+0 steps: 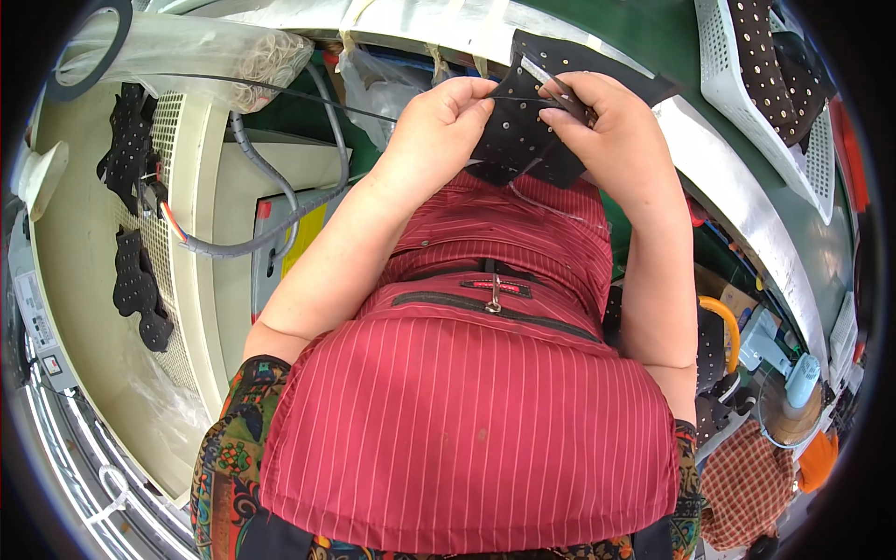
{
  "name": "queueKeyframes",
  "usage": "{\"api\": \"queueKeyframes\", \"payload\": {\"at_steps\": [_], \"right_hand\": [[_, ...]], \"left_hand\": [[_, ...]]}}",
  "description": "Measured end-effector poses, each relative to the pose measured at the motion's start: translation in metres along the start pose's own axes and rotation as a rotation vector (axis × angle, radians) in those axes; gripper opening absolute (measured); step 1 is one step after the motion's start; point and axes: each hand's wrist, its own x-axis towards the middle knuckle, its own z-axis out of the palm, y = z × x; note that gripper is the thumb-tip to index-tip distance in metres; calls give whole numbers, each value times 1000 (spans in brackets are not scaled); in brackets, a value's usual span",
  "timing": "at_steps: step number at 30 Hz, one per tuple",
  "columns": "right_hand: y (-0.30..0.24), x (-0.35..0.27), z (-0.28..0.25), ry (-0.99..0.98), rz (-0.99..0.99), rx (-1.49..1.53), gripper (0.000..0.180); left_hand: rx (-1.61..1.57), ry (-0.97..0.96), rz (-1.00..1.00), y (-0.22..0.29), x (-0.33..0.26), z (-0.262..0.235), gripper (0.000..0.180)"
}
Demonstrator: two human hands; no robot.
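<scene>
My left hand [437, 123] is closed, its thumb and forefinger pinching a thin black cord [322, 101]. The cord stretches in from the upper left and carries on past my fingertips toward the other hand. My right hand [611, 126] is wrapped round small scissors [545, 77], whose silver blades point up and to the left. Between and below both hands, a black fabric piece [518, 135] dotted with shiny metal studs hangs over my lap. Part of it is hidden behind my right hand. The scissors' handles are mostly covered by my fingers.
A clear bag of pale rings [271, 70] lies at upper left. More studded black pieces [140, 289] rest on the cream surface at left, beside a grey cable [247, 245]. A white basket [742, 112] holds dotted black fabric at upper right. A blue fan [798, 383] stands lower right.
</scene>
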Motion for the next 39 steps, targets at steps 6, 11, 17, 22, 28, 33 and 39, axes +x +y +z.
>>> {"api": "queueKeyframes", "payload": {"at_steps": [6, 11, 17, 22, 28, 33, 39], "right_hand": [[5, 2, -1, -19, 66, 160, 20], [2, 2, -4, -66, 152, 381, 16], [4, 1, -2, -26, 142, 389, 14], [-7, -6, -2, 47, 44, 260, 13], [-10, -11, 0, 76, -71, 170, 13], [-16, -16, -1, 115, -145, 116, 10], [-9, -12, 2, 133, -59, 202, 8]], "left_hand": [[186, 55, 131, 0, -1, -4, 23], [297, 115, 249, 7, -7, -4, 24], [406, 150, 322, 11, -9, -5, 23], [440, 170, 382, 10, -9, -5, 23], [440, 142, 372, 13, -11, -5, 23], [451, 166, 412, 15, -12, -3, 25], [205, -34, 126, 32, -15, -11, 38]]}}
